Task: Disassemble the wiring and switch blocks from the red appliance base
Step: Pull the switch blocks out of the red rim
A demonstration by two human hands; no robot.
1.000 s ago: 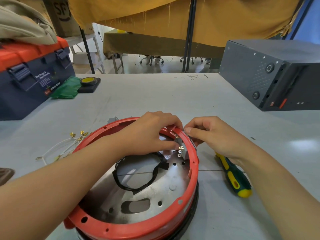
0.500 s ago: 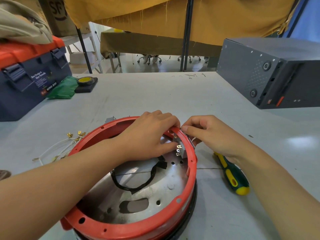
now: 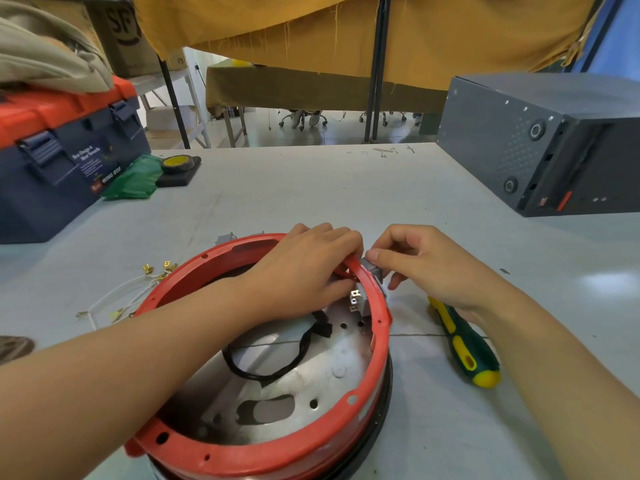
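Grey worktop (image 3: 311, 188) carries the red appliance base (image 3: 277, 441), which sits open side up at the near centre with its metal floor plate (image 3: 311, 375) exposed. Loose white wires (image 3: 114, 296) with brass terminals already lie on the worktop just left of the base, a green-and-yellow screwdriver (image 3: 464, 344) lies just right of it, and a blue toolbox (image 3: 59, 157) and a dark grey case (image 3: 540, 140) stand well apart at the far left and right. A grey switch block (image 3: 360, 299) sits in the far right wall of the base, its metal tabs facing inward; a black cable loop (image 3: 277, 362) rests on the floor plate. The left hand (image 3: 304, 271) reaches over the rim, fingers curled on the rim and thumb pressing the inner face of the block. The right hand (image 3: 426, 268) pinches the outer part of the block from outside the rim. To free the block cleanly, the retaining clips probably need squeezing from outside while the thumb pushes evenly. Keep the base steadied against the worktop, avoid twisting the block in its opening, and keep fingertips off the sharp tabs. Forcing one side first risks cracking the plastic rim.
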